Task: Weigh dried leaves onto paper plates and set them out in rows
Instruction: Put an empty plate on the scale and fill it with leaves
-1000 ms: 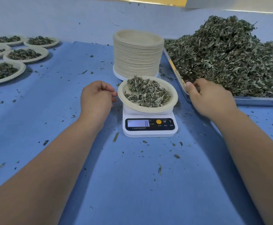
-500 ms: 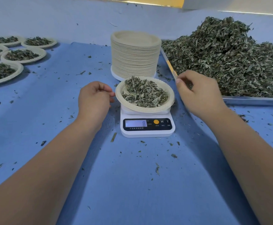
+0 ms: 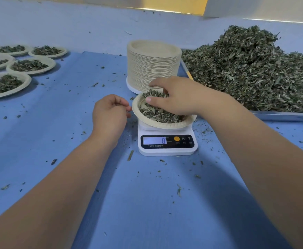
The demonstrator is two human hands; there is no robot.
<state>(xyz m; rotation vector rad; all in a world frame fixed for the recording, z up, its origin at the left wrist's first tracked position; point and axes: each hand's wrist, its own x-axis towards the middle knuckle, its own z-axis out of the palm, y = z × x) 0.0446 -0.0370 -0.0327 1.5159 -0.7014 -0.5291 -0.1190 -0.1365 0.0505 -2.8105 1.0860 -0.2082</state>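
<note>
1. The bench [image 3: 147, 203], covered in blue, is most open in its near middle, between the two forearms. Only small bits [image 3: 178, 191] of leaf lie scattered there. Its near, left and right edges are out of frame.
2. Toward the far edge the bench is paler and nearly bare behind everything else.
3. The scale [image 3: 167, 149] stands mid-bench with its display facing the person and reading 8.
4. The plate [image 3: 165, 125] sits on the scale and overhangs the platform on every side that shows. The leaves [image 3: 158, 115] lie in it.
5. The right hand [image 3: 177, 97] reaches in from the right and rests over the plate's far half. Its thumb and forefinger are apart and the other fingertips are down among the leaves. Whether they pinch any cannot be told.
6. The left hand [image 3: 109, 115] is just beside the plate's left rim. Its fingers are loosely curled and nothing shows in them. Whether a fingertip touches the rim cannot be told.
7. The stack [image 3: 153, 65] of unused plates stands just behind the scale and rises above the plate, blocking the way straight back.
8. The tray [image 3: 282, 115] fills the far right of the bench, with a heap [image 3: 255, 69] piled high in it. Only a narrow strip of bench separates its near left corner from the scale.
9. The filled plates [image 3: 30, 66] lie in rows at the far left, close together. A broad strip of bench lies open between them and the scale.
</note>
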